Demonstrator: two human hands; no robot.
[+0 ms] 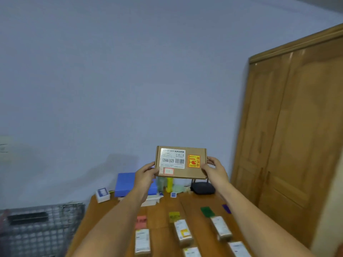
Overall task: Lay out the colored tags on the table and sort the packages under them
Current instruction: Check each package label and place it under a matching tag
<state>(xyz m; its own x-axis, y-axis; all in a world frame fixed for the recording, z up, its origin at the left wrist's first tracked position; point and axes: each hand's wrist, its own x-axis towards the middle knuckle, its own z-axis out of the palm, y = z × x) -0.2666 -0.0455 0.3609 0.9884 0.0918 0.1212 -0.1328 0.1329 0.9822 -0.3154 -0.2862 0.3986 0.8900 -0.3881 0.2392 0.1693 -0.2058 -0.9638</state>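
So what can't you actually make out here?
Head view only:
- Small print on the box held by the left hand and right hand: too small.
- Purple tag: partly behind the right forearm.
- Nearest packages: cut off by the bottom edge.
- Writing on the pink tag: blurred.
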